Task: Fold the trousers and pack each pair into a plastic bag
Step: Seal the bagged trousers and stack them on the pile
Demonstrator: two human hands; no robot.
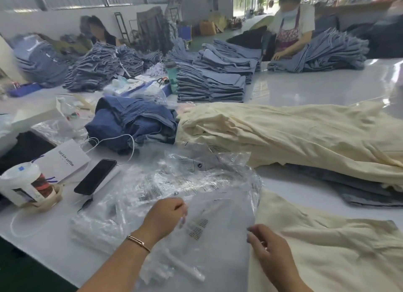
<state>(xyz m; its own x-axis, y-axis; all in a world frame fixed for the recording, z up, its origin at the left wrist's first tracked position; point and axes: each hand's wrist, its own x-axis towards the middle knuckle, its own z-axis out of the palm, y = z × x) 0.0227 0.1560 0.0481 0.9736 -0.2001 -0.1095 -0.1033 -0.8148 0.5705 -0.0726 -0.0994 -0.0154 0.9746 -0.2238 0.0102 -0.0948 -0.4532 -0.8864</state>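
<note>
1. Nearest the camera, the 2 hands work at the mouth of a clear plastic bag with black printed text (202, 224) lying flat on the white table (316, 86); the left hand (165, 215) has its fingers curled and pinches the bag's upper layer; the right hand (265, 246) curls its fingers on the edge where the bag meets the cream-coloured trousers (327, 254), though whether it grips film or cloth I cannot tell.
2. The task's thing, that cream pair, lies just right of the bag at the near edge of the table, touching it and seemingly not yet inside; a long heap of cream trousers (294, 136) waits behind, well apart from the hands.
3. The step in hand looks like opening the bag; to do it well, I would separate the 2 layers fully with the left hand before feeding cloth in, since thin film clings to itself.
4. Keep the fold flat and narrower than the mouth; slide it in folded edge first so the layers do not bunch.
5. More loose clear plastic bags (174, 176) lie crumpled just beyond; take care to lift only 1.
6. The black phone (96, 176) and the white lidded drink cup (26, 182) stand at the left, near the film; pull the bag towards the body, not sideways, lest the cup tip.
</note>
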